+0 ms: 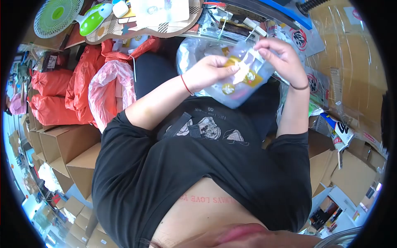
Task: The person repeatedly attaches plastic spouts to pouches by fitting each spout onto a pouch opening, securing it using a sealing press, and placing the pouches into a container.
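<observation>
Head view: left fingers (pixel 228 71) and right fingers (pixel 264 51) pinch a plastic bag (pixel 233 98), long axis slanting up-right.

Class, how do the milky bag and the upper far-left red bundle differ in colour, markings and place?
The milky bag is pale and cloudy; the red bundle is bright red. The milky bag has gold patches; the red bundle shows none. The milky bag is gripped by the left hand; the red bundle lies untouched. Both look like thin plastic.

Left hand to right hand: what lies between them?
The upper part of a translucent plastic bag with gold patches lies between the left hand and the right hand, blurred in the head view.
</observation>
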`<act>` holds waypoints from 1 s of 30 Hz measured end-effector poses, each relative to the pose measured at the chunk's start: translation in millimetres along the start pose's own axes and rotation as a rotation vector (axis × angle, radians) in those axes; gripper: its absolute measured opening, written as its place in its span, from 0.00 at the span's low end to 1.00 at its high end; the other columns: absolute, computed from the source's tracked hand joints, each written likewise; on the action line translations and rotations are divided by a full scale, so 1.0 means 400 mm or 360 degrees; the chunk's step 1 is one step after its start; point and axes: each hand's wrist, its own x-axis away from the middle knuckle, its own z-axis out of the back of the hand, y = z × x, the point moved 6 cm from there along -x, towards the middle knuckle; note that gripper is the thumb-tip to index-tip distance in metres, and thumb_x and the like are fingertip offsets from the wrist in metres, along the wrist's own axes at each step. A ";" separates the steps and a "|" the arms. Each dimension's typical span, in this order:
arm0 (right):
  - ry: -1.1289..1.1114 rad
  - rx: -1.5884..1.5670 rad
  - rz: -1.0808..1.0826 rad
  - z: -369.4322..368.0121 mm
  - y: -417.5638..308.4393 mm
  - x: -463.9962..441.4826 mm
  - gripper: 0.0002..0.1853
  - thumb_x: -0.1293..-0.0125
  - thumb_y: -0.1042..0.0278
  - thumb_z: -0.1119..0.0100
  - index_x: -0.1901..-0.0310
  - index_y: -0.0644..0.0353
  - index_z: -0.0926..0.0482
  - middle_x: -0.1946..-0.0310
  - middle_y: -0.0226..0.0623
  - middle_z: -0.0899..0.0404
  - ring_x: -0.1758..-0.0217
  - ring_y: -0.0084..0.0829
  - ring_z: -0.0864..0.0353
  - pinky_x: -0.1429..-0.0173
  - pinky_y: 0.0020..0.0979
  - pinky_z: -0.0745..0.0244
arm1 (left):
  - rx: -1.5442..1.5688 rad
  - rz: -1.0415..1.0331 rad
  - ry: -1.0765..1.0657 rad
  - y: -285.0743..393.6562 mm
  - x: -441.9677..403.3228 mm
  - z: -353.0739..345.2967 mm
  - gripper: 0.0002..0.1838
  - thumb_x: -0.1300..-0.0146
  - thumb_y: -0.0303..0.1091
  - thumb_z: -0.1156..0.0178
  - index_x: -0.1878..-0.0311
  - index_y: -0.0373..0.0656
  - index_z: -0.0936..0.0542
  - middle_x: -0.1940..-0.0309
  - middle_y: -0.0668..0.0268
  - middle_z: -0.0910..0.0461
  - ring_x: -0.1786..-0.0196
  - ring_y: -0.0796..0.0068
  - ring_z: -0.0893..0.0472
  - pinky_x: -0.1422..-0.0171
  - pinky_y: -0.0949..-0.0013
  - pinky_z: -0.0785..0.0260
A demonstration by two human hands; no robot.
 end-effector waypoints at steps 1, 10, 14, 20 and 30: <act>-0.0083 0.0014 0.0041 -0.003 -0.011 0.004 0.12 0.28 0.64 0.40 0.53 0.65 0.18 0.59 0.29 0.17 0.56 0.20 0.22 0.51 0.23 0.28 | 0.0109 0.0110 0.0002 -0.023 -0.006 -0.008 0.13 0.29 0.36 0.37 0.50 0.38 0.16 0.59 0.70 0.14 0.59 0.85 0.19 0.53 0.78 0.26; 0.0614 0.0052 -0.0349 0.095 0.190 0.155 0.22 0.20 0.49 0.53 0.68 0.59 0.28 0.74 0.24 0.32 0.71 0.16 0.36 0.65 0.22 0.39 | 0.0331 0.0085 0.0153 -0.006 -0.072 0.067 0.14 0.40 0.26 0.31 0.51 0.36 0.17 0.58 0.64 0.14 0.57 0.78 0.15 0.51 0.72 0.22; 0.0832 -0.0263 -0.0390 0.052 0.165 0.155 0.17 0.20 0.55 0.57 0.63 0.58 0.29 0.70 0.24 0.33 0.68 0.17 0.35 0.63 0.22 0.39 | 0.0357 0.0095 0.0223 0.043 -0.136 0.125 0.15 0.41 0.24 0.31 0.50 0.35 0.18 0.55 0.62 0.15 0.55 0.75 0.15 0.47 0.69 0.21; 0.0696 0.0238 -0.0302 0.044 0.129 0.163 0.10 0.24 0.66 0.49 0.50 0.61 0.24 0.68 0.25 0.31 0.65 0.16 0.34 0.59 0.22 0.36 | -0.1072 -0.0504 0.1220 0.132 -0.086 0.280 0.27 0.39 0.43 0.29 0.49 0.32 0.29 0.61 0.54 0.21 0.56 0.60 0.20 0.48 0.61 0.25; 0.0878 0.0321 -0.0134 0.001 0.069 0.143 0.16 0.20 0.59 0.57 0.53 0.64 0.25 0.61 0.33 0.26 0.57 0.27 0.27 0.49 0.29 0.30 | -0.2292 -0.0637 0.1191 0.142 0.077 0.375 0.12 0.31 0.29 0.45 0.47 0.38 0.20 0.56 0.58 0.16 0.51 0.62 0.16 0.45 0.61 0.25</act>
